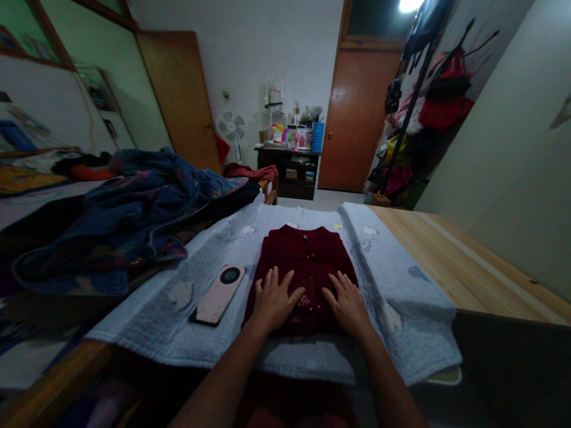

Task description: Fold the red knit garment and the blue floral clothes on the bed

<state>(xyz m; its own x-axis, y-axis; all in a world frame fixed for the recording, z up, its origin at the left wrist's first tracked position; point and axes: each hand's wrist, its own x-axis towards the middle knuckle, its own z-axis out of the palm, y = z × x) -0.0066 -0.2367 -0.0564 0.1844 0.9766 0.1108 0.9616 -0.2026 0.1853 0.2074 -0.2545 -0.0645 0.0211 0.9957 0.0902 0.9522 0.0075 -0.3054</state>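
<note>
A dark red garment [307, 255], folded into a compact rectangle, lies on a light blue quilted cloth [392, 267]. Its neckline points away from me, and small fastenings run down its middle beside an embroidered patch. My left hand [275, 297] rests palm down on its lower left part, fingers spread. On the lower right part lies my right hand [347, 300], flat too, with its fingers apart. Neither hand grips anything. To the left of the garment is a pale pink phone [218, 300], its round black camera facing up.
A heap of blue patterned clothing [134, 208] lies at the left. Bare wooden boards [428, 249] show at the right. Farther back stand a white fan [232, 128], a dark cabinet [288, 178] with goods on top, and wooden doors [357, 113]. Bags [446, 101] hang at the right.
</note>
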